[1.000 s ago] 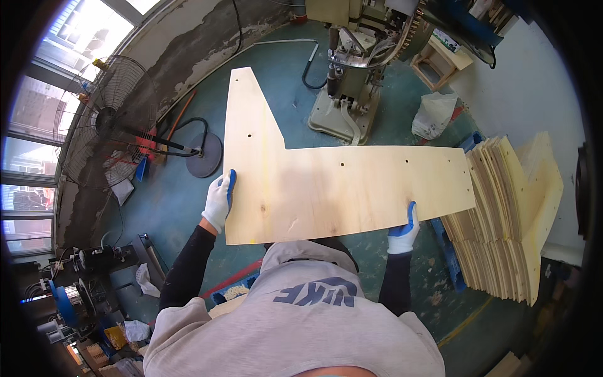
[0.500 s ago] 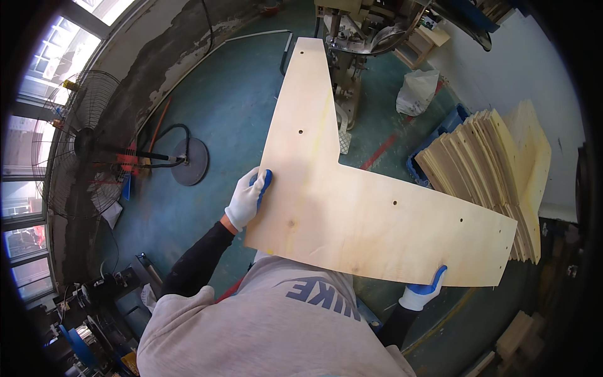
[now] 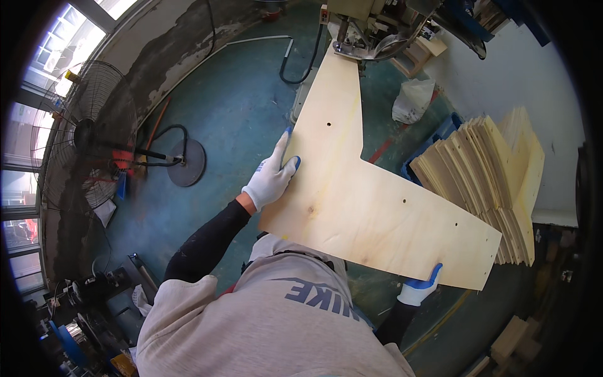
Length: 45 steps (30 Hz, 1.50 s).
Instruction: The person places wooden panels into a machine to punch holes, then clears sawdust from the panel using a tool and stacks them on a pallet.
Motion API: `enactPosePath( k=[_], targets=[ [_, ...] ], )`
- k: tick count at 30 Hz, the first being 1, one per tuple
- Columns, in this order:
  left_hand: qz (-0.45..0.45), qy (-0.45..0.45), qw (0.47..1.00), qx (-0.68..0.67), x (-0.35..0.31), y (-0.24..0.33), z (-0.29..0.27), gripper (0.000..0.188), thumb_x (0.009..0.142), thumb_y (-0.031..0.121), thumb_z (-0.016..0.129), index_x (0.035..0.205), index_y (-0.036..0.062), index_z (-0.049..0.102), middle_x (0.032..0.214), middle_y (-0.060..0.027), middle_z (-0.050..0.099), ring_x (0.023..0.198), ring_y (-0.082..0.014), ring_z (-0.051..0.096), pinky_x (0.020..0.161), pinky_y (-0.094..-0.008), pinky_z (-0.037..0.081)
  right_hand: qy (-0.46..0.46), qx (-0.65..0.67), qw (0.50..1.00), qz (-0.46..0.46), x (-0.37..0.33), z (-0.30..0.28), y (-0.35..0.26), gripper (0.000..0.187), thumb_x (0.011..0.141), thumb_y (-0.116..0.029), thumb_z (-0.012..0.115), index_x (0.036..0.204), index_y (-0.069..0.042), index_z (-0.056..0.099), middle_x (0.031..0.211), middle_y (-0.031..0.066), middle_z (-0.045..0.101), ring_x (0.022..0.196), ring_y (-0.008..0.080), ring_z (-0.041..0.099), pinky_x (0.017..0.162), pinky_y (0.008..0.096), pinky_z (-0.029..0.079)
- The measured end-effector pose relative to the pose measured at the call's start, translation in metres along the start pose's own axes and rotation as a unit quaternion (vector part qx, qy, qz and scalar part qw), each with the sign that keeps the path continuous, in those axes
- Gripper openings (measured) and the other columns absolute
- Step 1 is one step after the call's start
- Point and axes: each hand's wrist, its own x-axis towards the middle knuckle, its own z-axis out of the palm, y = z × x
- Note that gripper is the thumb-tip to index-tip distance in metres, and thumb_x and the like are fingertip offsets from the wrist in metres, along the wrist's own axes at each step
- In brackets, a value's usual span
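Note:
An L-shaped plywood panel [image 3: 352,195] with several small drilled holes spans the space in front of me. Its narrow far end reaches in at the working head of a machine [image 3: 348,44]. My left hand [image 3: 270,176], in a white glove with blue fingertips, grips the panel's left edge, thumb on top and one finger stretched along the edge. On the near edge, towards the right corner, my right hand [image 3: 421,288] is closed round the wood. Its blue thumb lies on the upper face; the other fingers are mostly hidden beneath.
At the right, a leaning stack of similar plywood panels [image 3: 468,176] stands by a blue crate [image 3: 440,138]. A white bag [image 3: 414,100] rests on the floor beyond. Left of me is a pedestal fan [image 3: 85,135] with a round base [image 3: 187,162]. Wood blocks [image 3: 510,336] lie lower right.
The panel has turned slightly, its narrow end swinging right and into the machine head. My left hand has moved right and up the edge; the right hand has shifted slightly left with the panel.

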Motion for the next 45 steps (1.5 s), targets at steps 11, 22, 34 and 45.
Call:
enactPosePath(
  k=[11,22,34,45],
  targets=[
    [-0.011,-0.002,0.995,0.1,0.008,0.017,0.01,0.063,0.102,0.02,0.052,0.157,0.001,0.027,0.097,-0.0253,0.065,0.072,-0.0307,0.064,0.078,-0.0355,0.05,0.012,-0.042,0.999,0.02,0.015,-0.006,0.0,0.056,0.109,-0.038,0.041,0.148,0.003,0.042,0.148,0.019,0.05,0.133,0.0309,0.052,0.111,0.0468,0.044],
    [-0.025,0.035,0.996,0.076,0.006,0.018,0.027,0.062,0.102,0.02,0.053,0.157,0.0044,0.03,0.077,-0.0159,0.061,0.062,-0.0187,0.056,0.07,-0.0332,0.05,0.017,-0.012,1.0,0.004,0.034,0.01,-0.018,0.054,0.11,-0.036,0.039,0.146,0.004,0.043,0.146,0.0202,0.052,0.129,0.0316,0.054,0.107,0.0458,0.047],
    [-0.074,0.038,0.996,-0.015,-0.013,0.042,0.035,0.066,0.103,0.022,0.056,0.16,0.01,0.025,0.119,-0.0132,0.065,0.069,-0.015,0.052,0.072,-0.0299,0.051,-0.019,0.076,0.996,0.043,0.068,-0.012,-0.015,0.056,0.109,-0.037,0.04,0.148,0.003,0.042,0.147,0.0198,0.05,0.131,0.0339,0.053,0.109,0.0473,0.045],
    [-0.007,0.09,0.996,0.014,0.061,0.017,0.011,0.057,0.101,0.02,0.056,0.153,0.0056,0.038,0.146,-0.0213,0.054,0.136,-0.0309,0.053,0.11,-0.0336,0.04,-0.013,0.065,0.998,-0.01,0.109,0.074,0.004,0.052,0.109,-0.034,0.045,0.144,0.003,0.045,0.144,0.0164,0.053,0.131,0.0276,0.052,0.112,0.0421,0.042]
  ],
)
